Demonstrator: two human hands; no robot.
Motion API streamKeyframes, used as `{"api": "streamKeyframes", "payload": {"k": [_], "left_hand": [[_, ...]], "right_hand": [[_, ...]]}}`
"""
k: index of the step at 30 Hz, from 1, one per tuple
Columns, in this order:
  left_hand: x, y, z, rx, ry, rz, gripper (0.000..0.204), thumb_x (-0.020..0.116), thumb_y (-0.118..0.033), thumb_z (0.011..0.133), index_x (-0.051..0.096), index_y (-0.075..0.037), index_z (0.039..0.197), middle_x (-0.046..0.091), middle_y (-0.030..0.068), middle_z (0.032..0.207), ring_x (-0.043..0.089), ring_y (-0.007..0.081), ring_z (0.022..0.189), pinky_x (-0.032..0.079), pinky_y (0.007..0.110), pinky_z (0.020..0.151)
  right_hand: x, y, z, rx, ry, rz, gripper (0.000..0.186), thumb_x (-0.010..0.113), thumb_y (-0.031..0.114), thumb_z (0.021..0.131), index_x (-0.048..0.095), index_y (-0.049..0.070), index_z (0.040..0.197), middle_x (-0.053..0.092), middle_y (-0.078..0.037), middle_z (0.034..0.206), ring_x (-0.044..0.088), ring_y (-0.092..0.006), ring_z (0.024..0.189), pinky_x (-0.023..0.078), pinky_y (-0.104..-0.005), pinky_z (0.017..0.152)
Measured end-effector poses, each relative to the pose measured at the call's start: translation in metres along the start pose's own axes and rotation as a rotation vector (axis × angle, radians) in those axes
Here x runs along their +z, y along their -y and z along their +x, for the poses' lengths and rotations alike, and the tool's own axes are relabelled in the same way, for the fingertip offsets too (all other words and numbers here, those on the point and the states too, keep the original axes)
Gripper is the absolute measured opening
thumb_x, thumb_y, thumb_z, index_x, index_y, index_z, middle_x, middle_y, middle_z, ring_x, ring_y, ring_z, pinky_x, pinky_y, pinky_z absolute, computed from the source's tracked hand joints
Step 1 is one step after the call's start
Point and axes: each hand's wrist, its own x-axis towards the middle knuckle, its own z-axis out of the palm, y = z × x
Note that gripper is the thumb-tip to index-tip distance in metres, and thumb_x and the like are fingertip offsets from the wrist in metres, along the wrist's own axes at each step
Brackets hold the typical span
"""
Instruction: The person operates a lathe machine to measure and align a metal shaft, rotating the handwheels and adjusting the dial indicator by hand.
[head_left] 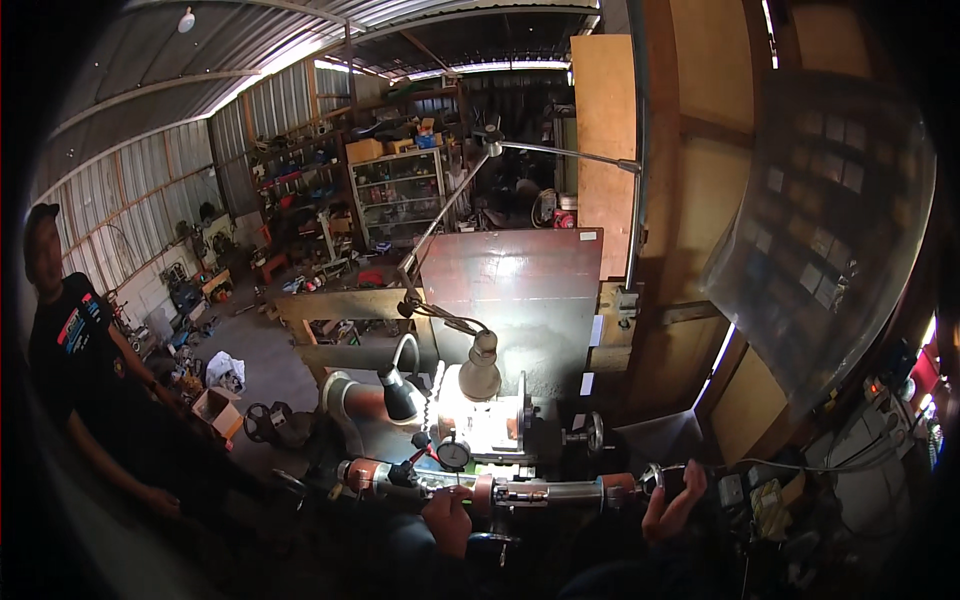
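Observation:
A round dial gauge (pixel 453 456) with a pale face stands upright over the machine's long horizontal bar (pixel 565 493). Just below it, my left hand (pixel 447 520) is closed, thumb and fingers pinched at the bar's near side; what lies between the fingertips is too small to make out. At the bar's right end, beyond a reddish-brown collar (pixel 616 487), is a metal wheel-like part (pixel 653 476). My right hand (pixel 675 505) is raised beside that part, thumb and fingers apart; whether it touches the metal is unclear.
A black work lamp (pixel 402 396) and a second lamp (pixel 481 372) on a jointed arm light the machine. A handwheel (pixel 594 434) stands behind the bar. Another person (pixel 85 350) stands at the left. Behind rises a metal panel (pixel 515 290); clutter and cables (pixel 770 462) lie right.

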Motion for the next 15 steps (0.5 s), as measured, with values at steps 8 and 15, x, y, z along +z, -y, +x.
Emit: {"api": "streamKeyframes", "payload": {"k": [8,15], "left_hand": [[0.001,-0.011,0.000,-0.022,-0.042,-0.078,0.001,0.066,-0.003,0.081,0.067,-0.003,0.081,0.068,0.0125,0.077,0.067,0.0275,0.072,0.053,0.038,0.069],[-0.007,-0.007,0.001,-0.089,-0.071,-0.052,0.010,0.074,-0.007,0.078,0.068,-0.004,0.084,0.070,0.0132,0.083,0.069,0.0288,0.081,0.054,0.039,0.075]], "right_hand": [[0.066,-0.025,0.110,0.112,0.203,0.240,0.023,0.058,0.012,0.092,0.057,0.000,0.111,0.058,-0.011,0.094,0.058,-0.0227,0.082,0.047,-0.0348,0.076],[0.114,-0.033,0.077,0.192,1.366,-0.252,0.045,0.055,0.040,0.093,0.063,0.009,0.125,0.067,-0.023,0.116,0.061,-0.0386,0.113,0.048,-0.0469,0.096]]}}
